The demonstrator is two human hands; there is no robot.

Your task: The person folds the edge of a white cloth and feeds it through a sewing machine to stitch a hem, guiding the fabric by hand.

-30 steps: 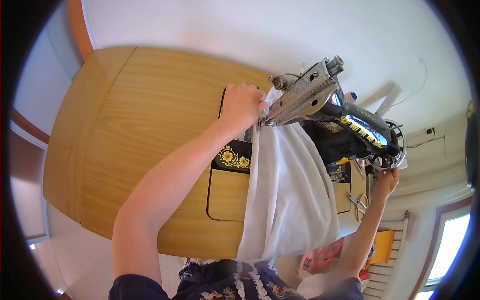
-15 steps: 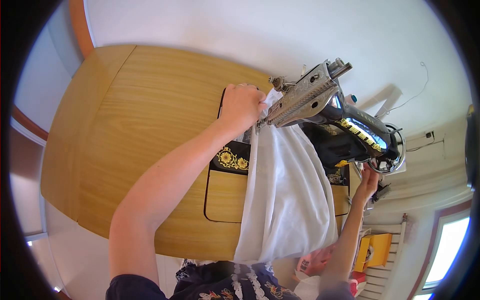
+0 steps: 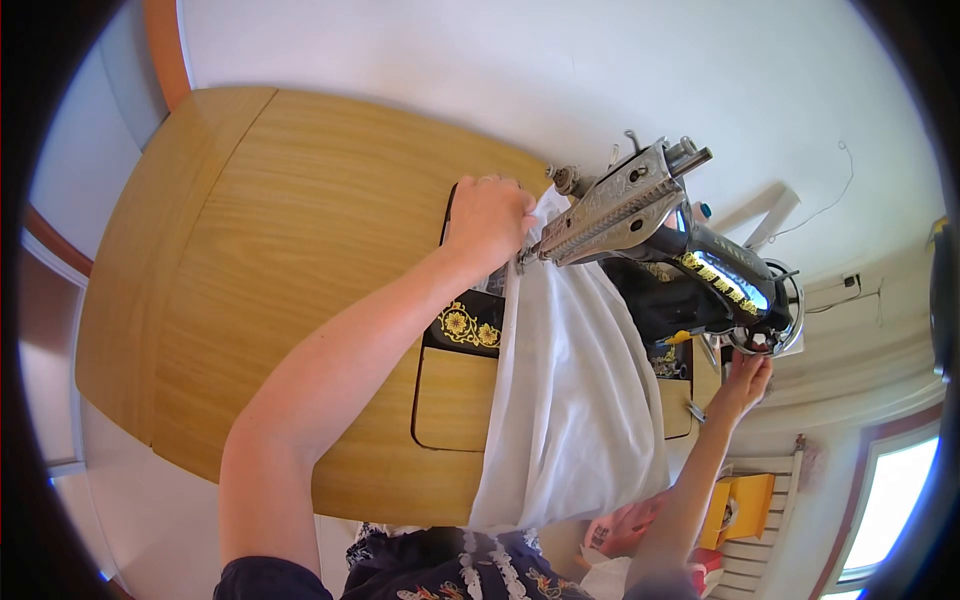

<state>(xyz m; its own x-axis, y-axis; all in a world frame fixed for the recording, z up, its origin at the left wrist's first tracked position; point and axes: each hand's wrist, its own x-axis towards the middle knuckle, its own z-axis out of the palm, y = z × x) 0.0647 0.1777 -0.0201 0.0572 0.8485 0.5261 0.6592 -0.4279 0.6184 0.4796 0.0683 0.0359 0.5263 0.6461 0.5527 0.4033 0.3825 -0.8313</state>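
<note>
Both close fingers: left hand (image 3: pixel 488 224) on folded cloth (image 3: pixel 570 400), right hand (image 3: pixel 742 387) on round handwheel (image 3: pixel 799 312).

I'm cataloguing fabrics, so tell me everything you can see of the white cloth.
The white cloth looks thin and soft, with long folds. It runs under the needle end of the sewing machine, across the wooden table to its near edge, hiding part of the gold-flowered black bed. The left hand touches its far end.

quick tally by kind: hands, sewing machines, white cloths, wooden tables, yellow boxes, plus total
Hands, left hand and right hand: 2
Sewing machine: 1
White cloth: 1
Wooden table: 1
Yellow box: 1
Total: 6
</note>
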